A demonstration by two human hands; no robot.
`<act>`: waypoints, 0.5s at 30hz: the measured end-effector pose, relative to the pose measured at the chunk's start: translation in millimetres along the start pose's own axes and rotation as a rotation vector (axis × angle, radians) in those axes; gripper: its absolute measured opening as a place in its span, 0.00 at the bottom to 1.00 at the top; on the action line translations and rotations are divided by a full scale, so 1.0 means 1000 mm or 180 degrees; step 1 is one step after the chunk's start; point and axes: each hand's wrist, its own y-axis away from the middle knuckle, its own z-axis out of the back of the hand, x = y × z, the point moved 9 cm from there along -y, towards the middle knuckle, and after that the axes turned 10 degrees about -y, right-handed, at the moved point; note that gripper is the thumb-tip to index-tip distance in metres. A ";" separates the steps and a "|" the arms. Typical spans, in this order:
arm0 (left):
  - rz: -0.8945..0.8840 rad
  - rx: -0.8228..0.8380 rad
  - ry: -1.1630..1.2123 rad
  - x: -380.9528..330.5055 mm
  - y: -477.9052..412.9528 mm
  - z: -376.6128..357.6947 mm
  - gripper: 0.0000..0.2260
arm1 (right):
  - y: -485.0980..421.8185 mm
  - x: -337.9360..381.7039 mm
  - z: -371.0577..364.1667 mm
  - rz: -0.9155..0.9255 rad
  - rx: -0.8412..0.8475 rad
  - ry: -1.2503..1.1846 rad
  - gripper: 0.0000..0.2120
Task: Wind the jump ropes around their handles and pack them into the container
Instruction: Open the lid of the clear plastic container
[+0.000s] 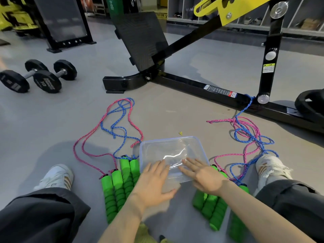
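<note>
A clear plastic container point(175, 141) lies on the grey floor between my legs. My left hand point(154, 183) and my right hand point(205, 178) lie flat with straight fingers over its near edge. Left of it lie several green foam handles point(119, 186) side by side, with loose pink rope point(91, 135) and blue rope point(121, 123) trailing away from me. Right of the container lie more green handles point(213, 206), partly hidden by my right forearm. Their tangled pink and blue ropes point(249, 135) spread to the right, and one blue strand runs up to the machine's frame.
A black and yellow gym machine point(201, 83) with a footplate stands just beyond the ropes. Two black dumbbells point(40, 76) lie at the far left. My white shoes point(56, 176) and dark trouser legs flank the work area. A black weight plate point(310, 102) sits at the right edge.
</note>
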 end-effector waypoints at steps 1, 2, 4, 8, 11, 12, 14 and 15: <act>0.0056 -0.0172 0.0079 0.009 0.002 -0.003 0.35 | 0.000 -0.007 0.006 -0.0065 0.0048 0.0083 0.41; 0.0121 -0.0172 0.0126 0.018 0.003 -0.006 0.34 | 0.000 -0.012 0.009 -0.0025 0.0110 0.0166 0.41; 0.0266 -0.0079 0.0024 0.032 0.003 -0.013 0.36 | -0.003 -0.032 0.015 -0.0307 0.0142 0.0364 0.40; 0.0306 -0.0094 -0.0092 0.032 -0.007 -0.025 0.45 | -0.018 -0.016 0.035 -0.0650 -0.0626 0.0196 0.21; 0.0459 -0.0433 0.0059 0.017 -0.007 -0.019 0.44 | -0.026 0.012 0.027 -0.0987 -0.0976 -0.0657 0.20; 0.0504 -0.0567 0.0100 0.013 -0.006 -0.017 0.40 | -0.026 0.014 0.020 -0.1209 -0.0892 -0.0981 0.23; 0.0512 -0.0816 0.0093 0.007 -0.001 -0.014 0.32 | -0.026 0.010 0.008 -0.1379 -0.0744 -0.1302 0.35; 0.0459 -0.0904 0.0081 0.004 0.002 -0.012 0.30 | -0.025 0.002 0.003 -0.1389 -0.0538 -0.1400 0.43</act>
